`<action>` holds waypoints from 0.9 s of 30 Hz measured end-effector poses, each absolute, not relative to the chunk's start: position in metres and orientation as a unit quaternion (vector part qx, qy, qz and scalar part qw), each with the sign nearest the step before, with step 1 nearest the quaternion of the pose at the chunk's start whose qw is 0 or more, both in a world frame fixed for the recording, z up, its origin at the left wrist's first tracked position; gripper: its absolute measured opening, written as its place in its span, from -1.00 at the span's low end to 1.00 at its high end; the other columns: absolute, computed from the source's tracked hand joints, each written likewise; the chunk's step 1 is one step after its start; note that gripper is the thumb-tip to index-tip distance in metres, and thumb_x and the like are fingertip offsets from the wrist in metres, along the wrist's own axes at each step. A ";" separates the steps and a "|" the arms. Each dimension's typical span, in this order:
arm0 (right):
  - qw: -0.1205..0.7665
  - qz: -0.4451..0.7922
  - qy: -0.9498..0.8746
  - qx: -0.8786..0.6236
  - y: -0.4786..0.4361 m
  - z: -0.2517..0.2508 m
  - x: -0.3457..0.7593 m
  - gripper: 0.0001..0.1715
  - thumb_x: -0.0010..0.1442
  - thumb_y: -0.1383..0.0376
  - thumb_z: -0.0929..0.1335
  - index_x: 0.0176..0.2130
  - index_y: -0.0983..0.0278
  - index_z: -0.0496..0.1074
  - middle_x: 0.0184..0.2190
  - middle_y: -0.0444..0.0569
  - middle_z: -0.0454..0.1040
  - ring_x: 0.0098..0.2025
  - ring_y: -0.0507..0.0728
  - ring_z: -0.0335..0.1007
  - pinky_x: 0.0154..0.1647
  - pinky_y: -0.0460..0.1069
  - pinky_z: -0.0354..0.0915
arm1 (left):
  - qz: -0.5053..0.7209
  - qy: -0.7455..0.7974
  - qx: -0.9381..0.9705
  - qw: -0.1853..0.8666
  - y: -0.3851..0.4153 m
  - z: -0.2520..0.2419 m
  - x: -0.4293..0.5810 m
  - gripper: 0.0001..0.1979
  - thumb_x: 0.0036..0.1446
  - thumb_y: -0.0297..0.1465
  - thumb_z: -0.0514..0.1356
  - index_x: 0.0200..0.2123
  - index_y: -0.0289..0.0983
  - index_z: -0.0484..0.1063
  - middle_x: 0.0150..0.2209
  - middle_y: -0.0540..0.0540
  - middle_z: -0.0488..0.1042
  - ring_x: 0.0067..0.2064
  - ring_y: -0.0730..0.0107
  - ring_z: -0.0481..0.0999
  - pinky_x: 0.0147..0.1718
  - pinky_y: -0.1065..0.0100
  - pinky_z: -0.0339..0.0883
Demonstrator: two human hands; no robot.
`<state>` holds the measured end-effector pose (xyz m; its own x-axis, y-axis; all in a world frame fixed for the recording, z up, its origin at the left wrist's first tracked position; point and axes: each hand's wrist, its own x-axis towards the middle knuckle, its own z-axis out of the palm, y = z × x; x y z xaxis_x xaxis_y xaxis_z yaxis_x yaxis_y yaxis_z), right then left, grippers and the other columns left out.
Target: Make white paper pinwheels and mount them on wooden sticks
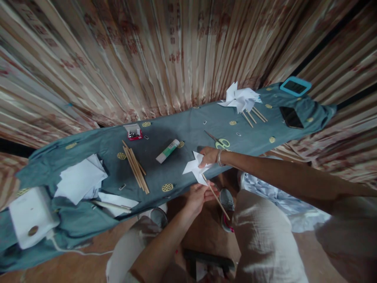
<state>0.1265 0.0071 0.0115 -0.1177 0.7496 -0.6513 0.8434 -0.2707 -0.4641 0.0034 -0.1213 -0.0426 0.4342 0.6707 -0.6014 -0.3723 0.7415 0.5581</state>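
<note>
A white paper pinwheel [194, 168] on a thin wooden stick [219, 203] is held over the table's front edge. My right hand [208, 156], with a bangle at the wrist, grips the pinwheel's paper from the right, thumb on top. Below it, my left hand [200, 195] has its fingers closed around the stick just under the blades; the stick's lower end points down toward my knee. Scissors [221, 143] with yellow-green handles lie just beyond my right hand. A glue stick [167, 151] lies to the left of the pinwheel.
A green cloth [153, 131] covers the long table. On its left are wooden sticks [136, 167], a small red box [134, 133], paper sheets [84, 179] and a white device [32, 218] with a cable. Several pinwheels [241, 98], a phone [291, 117] and a blue-framed device [295, 86] lie right.
</note>
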 end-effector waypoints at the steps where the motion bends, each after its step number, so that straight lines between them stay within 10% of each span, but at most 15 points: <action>1: 0.066 -0.441 0.602 0.663 0.007 0.013 0.126 -0.74 -0.19 0.32 0.55 -0.47 0.36 0.48 -0.52 -0.05 0.49 -0.34 0.18 0.46 -0.37 -0.04 0.32 | 0.316 0.430 0.173 0.828 -0.121 -0.042 0.004 -0.59 -0.19 -0.16 0.41 -0.42 -0.38 0.45 -0.52 -0.12 0.53 -0.48 0.27 0.56 -0.35 0.24 0.44; 7: 0.128 -0.424 0.611 0.656 0.003 0.023 0.121 -0.70 0.16 0.23 0.41 -0.14 0.37 0.45 -0.15 0.02 0.49 -0.15 0.16 0.45 -0.18 0.02 0.39 | 0.326 0.434 0.172 0.822 -0.123 -0.042 0.003 -0.63 -0.18 -0.21 0.41 -0.43 -0.39 0.46 -0.52 -0.12 0.54 -0.50 0.30 0.57 -0.38 0.29 0.46; 27: 0.080 -0.436 0.614 0.653 0.008 0.010 0.128 -0.67 -0.23 0.22 0.56 -0.44 0.34 0.53 -0.53 -0.08 0.50 -0.43 0.10 0.43 -0.46 -0.09 0.31 | 0.286 0.455 0.230 0.811 -0.117 -0.046 -0.013 -0.71 -0.07 -0.23 0.32 -0.44 -0.38 0.45 -0.55 -0.11 0.52 -0.54 0.33 0.55 -0.49 0.37 0.41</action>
<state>0.1284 0.0078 0.0101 -0.1332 0.7319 -0.6682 0.8720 -0.2339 -0.4301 -0.0127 -0.1172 -0.0462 0.4216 0.6738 -0.6068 -0.2542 0.7302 0.6342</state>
